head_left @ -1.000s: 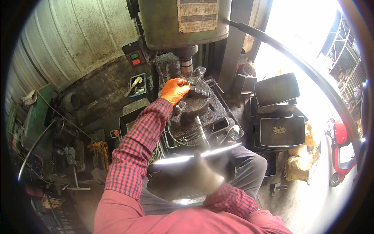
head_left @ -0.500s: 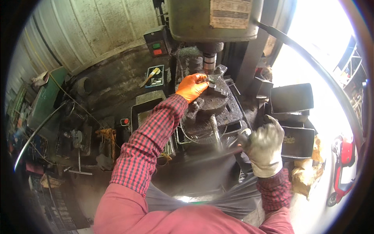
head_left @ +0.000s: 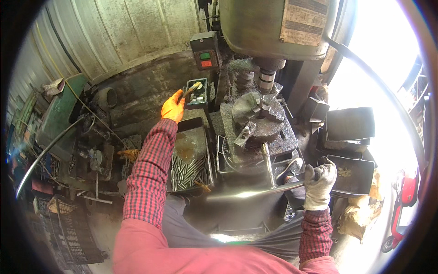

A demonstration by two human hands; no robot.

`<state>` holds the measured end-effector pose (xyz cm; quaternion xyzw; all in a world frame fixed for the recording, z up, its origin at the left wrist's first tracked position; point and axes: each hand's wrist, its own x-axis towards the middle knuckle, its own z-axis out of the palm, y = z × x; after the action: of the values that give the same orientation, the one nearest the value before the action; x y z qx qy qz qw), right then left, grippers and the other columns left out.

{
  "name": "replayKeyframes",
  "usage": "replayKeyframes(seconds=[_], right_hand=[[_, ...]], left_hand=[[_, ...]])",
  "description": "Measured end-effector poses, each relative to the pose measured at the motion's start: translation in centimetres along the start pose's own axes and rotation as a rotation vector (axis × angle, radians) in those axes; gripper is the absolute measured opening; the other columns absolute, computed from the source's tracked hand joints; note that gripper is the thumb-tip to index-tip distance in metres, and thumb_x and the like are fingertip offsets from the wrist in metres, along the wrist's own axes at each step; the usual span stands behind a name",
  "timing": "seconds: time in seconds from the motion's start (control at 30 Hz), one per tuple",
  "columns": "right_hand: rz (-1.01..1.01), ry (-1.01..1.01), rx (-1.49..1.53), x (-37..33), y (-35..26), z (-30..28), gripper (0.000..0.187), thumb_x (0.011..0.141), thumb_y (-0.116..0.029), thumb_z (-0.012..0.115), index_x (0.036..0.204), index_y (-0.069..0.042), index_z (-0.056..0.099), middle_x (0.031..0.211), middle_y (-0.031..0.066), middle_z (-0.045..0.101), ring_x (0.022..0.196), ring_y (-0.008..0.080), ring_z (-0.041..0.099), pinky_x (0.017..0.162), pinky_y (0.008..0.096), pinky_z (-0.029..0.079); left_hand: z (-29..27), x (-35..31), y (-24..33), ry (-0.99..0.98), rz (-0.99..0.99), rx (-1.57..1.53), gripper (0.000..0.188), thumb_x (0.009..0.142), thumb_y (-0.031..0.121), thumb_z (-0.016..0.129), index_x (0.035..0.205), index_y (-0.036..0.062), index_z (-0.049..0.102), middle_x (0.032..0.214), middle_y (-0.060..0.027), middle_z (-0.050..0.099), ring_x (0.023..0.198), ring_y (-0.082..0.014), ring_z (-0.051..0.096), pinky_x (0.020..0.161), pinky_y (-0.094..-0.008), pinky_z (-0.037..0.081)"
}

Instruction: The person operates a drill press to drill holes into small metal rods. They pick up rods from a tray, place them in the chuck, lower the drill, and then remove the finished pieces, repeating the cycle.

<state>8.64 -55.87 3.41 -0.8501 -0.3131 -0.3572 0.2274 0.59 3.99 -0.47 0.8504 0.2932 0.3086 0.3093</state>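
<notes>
Head view: left fingers [head_left: 174,101] hold a brush [head_left: 194,88], yellowish-tipped; brownish handle.

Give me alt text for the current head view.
The orange-gloved left hand is at a brush by a drill press; the pale-gloved right hand grips a bar. A bin of metal rods sits left of the press.

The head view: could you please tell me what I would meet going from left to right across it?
Green panel, orange-gloved left hand, brush, drill chuck, pale-gloved right hand, red scooter.
</notes>
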Motion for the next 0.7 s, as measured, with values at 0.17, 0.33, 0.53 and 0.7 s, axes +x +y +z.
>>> replayKeyframes(seconds=[0.17,0.33,0.53,0.7], right_hand=[[-0.049,0.019,-0.006,0.1,0.1,0.3,0.033,0.086,-0.022,0.083,0.068,-0.009,0.059,0.076,0.0125,0.058,0.083,0.0401,0.06,0.093,0.0556,0.051],[-0.046,0.035,-0.028,0.1,0.1,0.4,0.035,0.087,-0.023,0.082,0.067,-0.008,0.058,0.075,0.0127,0.057,0.081,0.0407,0.059,0.093,0.0556,0.051],[0.005,-0.002,0.03,0.6,-0.6,-0.2,0.035,0.087,-0.023,0.083,0.068,-0.007,0.058,0.079,0.0144,0.059,0.087,0.0421,0.061,0.091,0.0557,0.051],[-0.018,0.04,0.013,1.2,-1.1,-0.8,0.04,0.088,-0.021,0.08,0.059,-0.009,0.056,0.062,0.0124,0.053,0.066,0.0381,0.057,0.088,0.0541,0.052]], left_hand=[[-3.5,1.2,1.6,0.074,0.167,0.099,0.03,0.104,0.02,0.068,0.127,0.0038,0.076,0.117,-0.0171,0.079,0.111,-0.0275,0.075,0.098,-0.037,0.055],[-4.4,-0.2,3.3,0.013,0.235,0.284,0.031,0.101,0.027,0.065,0.121,0.0068,0.078,0.113,-0.0214,0.077,0.109,-0.0407,0.073,0.095,-0.0483,0.056],[-4.6,-1.3,5.0,0.067,0.205,0.3,0.033,0.102,0.03,0.063,0.12,0.0068,0.078,0.113,-0.0214,0.077,0.111,-0.0414,0.072,0.097,-0.0495,0.056],[-8.3,-4.7,5.9,0.067,0.252,0.293,0.031,0.102,0.029,0.065,0.119,0.0068,0.078,0.108,-0.0205,0.078,0.104,-0.0404,0.074,0.09,-0.0483,0.057]])
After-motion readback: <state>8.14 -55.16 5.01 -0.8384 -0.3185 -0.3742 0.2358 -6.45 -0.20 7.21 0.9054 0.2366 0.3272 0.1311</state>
